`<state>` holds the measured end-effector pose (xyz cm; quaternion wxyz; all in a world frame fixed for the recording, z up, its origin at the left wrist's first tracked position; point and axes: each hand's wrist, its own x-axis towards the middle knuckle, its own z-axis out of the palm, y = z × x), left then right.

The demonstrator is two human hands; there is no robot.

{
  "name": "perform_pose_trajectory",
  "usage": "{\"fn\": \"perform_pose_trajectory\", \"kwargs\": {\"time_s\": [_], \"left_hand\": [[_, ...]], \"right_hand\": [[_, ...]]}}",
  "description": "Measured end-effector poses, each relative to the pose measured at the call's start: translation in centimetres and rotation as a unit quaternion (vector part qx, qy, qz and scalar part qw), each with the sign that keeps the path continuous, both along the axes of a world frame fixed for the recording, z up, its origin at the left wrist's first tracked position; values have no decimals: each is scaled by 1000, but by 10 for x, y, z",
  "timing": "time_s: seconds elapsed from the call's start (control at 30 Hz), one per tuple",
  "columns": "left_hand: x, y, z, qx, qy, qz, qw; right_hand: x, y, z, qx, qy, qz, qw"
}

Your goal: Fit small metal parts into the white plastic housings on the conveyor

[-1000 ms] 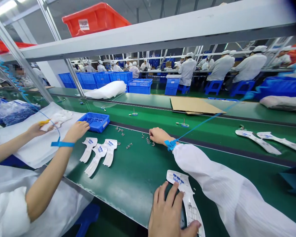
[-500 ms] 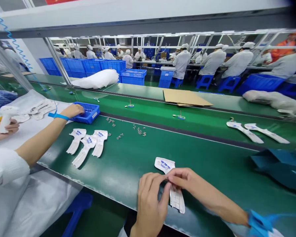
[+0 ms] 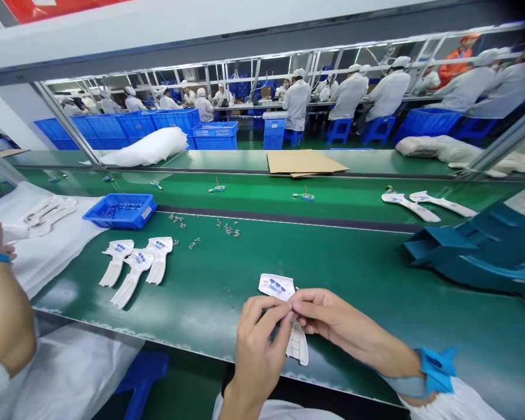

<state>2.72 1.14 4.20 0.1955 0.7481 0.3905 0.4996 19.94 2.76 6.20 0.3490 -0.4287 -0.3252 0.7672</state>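
A white plastic shell (image 3: pixel 276 286) with blue parts in its head lies on the green bench, partly covered by my hands. My left hand (image 3: pixel 262 338) is over its left side, thumb and fingertips pinched together. From the right, my right hand (image 3: pixel 321 315) meets it fingertip to fingertip above the shell, also pinching. Whatever is between the fingertips is too small to make out. Three similar white shells (image 3: pixel 137 259) rest to the left, and small metal pieces (image 3: pixel 230 228) lie scattered behind them and to their right.
A blue tray (image 3: pixel 122 211) of small blue parts stands back left, near a co-worker's arm (image 3: pixel 2 291). Beyond runs a green conveyor (image 3: pixel 254 201) with small parts and two white shells (image 3: pixel 411 207). A teal holder (image 3: pixel 485 245) stands at right; cardboard (image 3: pixel 304 161) lies behind.
The view has turned to the right. The co-worker's hand has left the blue tray and drawn back to the left. My hands remain pinched together over the shell.
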Motion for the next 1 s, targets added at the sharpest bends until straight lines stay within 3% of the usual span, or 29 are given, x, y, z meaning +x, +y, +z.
{"fn": "perform_pose_trajectory", "kwargs": {"time_s": [0.17, 0.27, 0.47, 0.57, 1.0], "left_hand": [[-3, 0, -5, 18, -1, -30, 999], [-9, 1, -5, -12, 49, -54, 997], [-19, 3, -8, -96, 238, -118, 959], [-18, 3, -13, -119, 271, -116, 948], [-17, 3, -21, -126, 252, -110, 953]], "right_hand": [[7, -2, 0, -1, -6, 30, 1000], [11, -4, 0, 54, -89, 48, 993], [13, -11, -6, 154, -340, 89, 924], [12, -12, -10, 169, -412, 94, 890], [10, -19, -18, 166, -432, 86, 882]]}}
